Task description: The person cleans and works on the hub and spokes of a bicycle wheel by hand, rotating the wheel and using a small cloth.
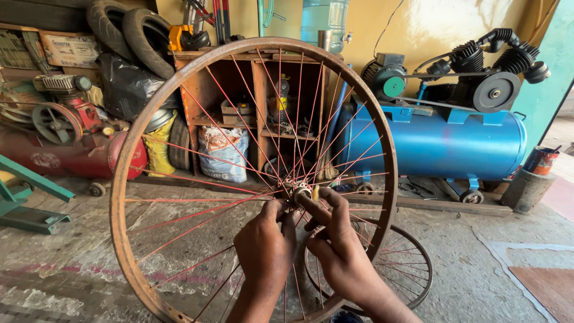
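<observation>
A rusty bicycle wheel rim (122, 179) is held upright in front of the camera, its reddish spokes (197, 214) running in to the hub (301, 192) at the centre. The hub sits just above and between the two hands, so its axle points roughly toward the viewer and away — across the plane of the wheel.

The left hand (265, 248) is raised from below, the back of it turned to the camera, and its fingers are curled in against the hub's left side; what exactly is pinched there cannot be told, since the fingertips are hidden. The right hand (335, 239) is the nearer to the hub: thumb and forefinger are closed around the hub end, with a small yellowish piece (315, 192) seen at the fingertips, the other fingers folded loosely beneath.

Behind and lower right, a second, smaller wheel (412, 263) lies on the concrete floor (478, 263). Farther right a blue compressor tank (442, 140) is seen against the wall.
</observation>
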